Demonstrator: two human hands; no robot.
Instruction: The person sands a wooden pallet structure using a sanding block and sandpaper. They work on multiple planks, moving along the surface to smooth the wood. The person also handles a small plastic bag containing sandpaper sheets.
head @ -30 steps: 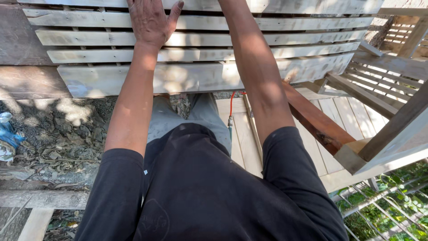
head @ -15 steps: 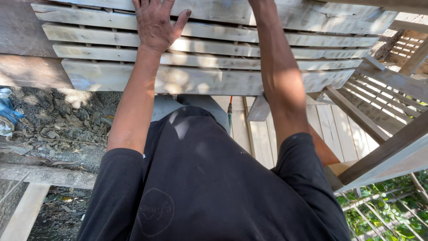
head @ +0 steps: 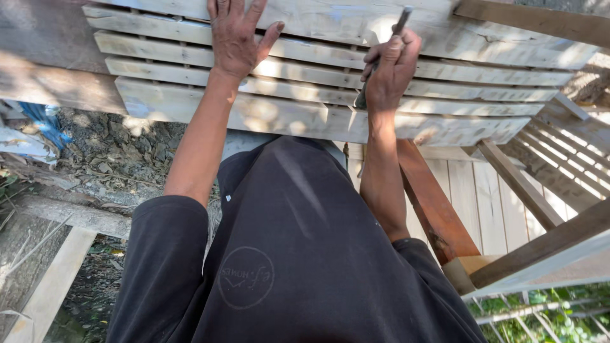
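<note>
Right hand (head: 389, 70) closed round a thin metal tool (head: 381, 57), tip up over the slatted wood panel (head: 305, 121); left hand (head: 236, 38), open flat, braces the slats beside it. Marking stage, prob.; next needs steady aim w/ the tip.

Slatted wooden panel (head: 318, 121), hand-pressed

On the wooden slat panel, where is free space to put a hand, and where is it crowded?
The slat panel is bare to the right of the right hand, and also at its left end, left of the left hand. Between the two hands the space is narrow; the right hand grips a thin tool there.
</note>
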